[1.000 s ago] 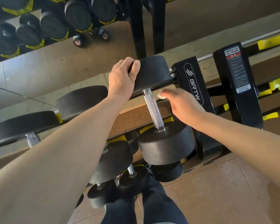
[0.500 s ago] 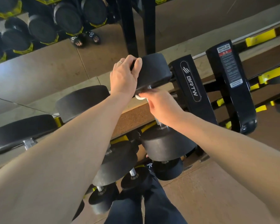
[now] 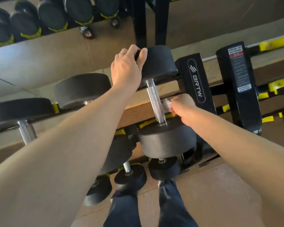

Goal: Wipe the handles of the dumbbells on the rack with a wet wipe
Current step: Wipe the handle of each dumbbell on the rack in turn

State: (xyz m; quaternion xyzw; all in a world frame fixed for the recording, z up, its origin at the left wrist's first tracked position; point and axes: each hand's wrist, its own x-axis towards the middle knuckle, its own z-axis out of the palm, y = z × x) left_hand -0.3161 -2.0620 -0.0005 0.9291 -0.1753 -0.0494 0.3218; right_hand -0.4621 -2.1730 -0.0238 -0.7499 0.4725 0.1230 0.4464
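Between the two hands, dumbbell (image 3: 161, 102) lying on the rack (image 3: 197, 79), knurled handle (image 3: 155, 104) bare and in plain sight. Left hand (image 3: 127, 69) curled over the far weight head, thumb on top, gripping it. Right hand (image 3: 182, 107) just right of the handle, fingers bunched round a white wet wipe (image 3: 167, 104), which looks to be just off the metal, though blur makes that hard to call.

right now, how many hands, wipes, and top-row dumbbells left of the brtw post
hands: 2
wipe: 1
dumbbells: 3
total: 6
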